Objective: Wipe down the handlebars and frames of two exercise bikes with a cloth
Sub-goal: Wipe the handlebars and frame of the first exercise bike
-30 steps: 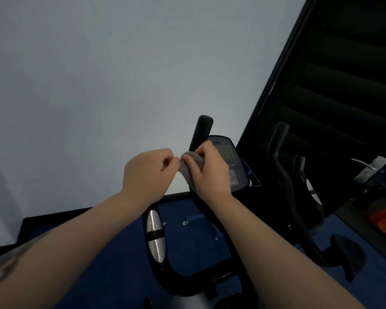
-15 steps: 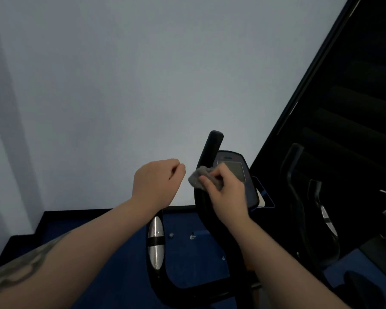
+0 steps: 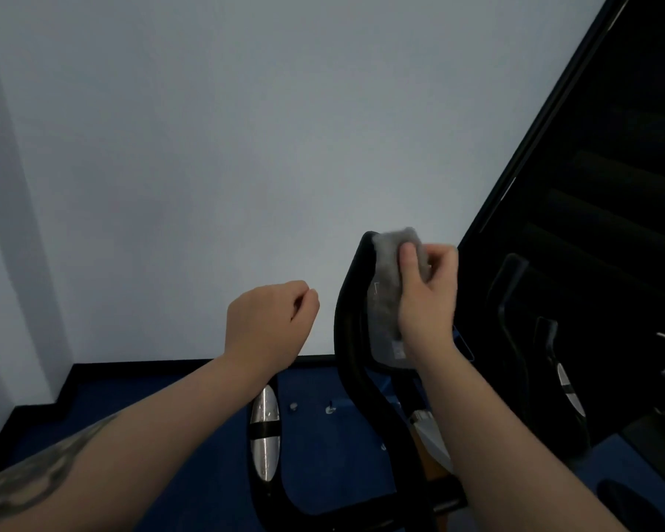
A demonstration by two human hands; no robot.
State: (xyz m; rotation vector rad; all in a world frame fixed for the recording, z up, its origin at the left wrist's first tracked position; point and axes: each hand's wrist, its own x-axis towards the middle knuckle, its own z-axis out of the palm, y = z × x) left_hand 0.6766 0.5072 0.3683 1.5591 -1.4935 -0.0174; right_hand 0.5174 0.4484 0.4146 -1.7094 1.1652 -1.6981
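Note:
A black exercise bike stands right in front of me. Its right handlebar (image 3: pixel 348 339) curves up beside the console. My right hand (image 3: pixel 427 297) is shut on a grey cloth (image 3: pixel 390 263) and presses it against the handlebar's top end and the console face. My left hand (image 3: pixel 267 320) hovers to the left of that handlebar as a loose fist, holding nothing. The left handlebar (image 3: pixel 265 431), with silver grip pads, rises below my left wrist. A second black bike (image 3: pixel 523 339) stands to the right, its handlebars dark against the window.
A pale wall (image 3: pixel 246 147) faces me close behind the bikes. A dark window with blinds (image 3: pixel 611 167) fills the right. Blue floor (image 3: pixel 169 397) with a black skirting runs below. The second bike's pedal (image 3: pixel 630 501) shows at lower right.
My right hand has carried the cloth up the handlebar to its top end. My left hand let go of the cloth and drew off to the left. My view tilted up and left.

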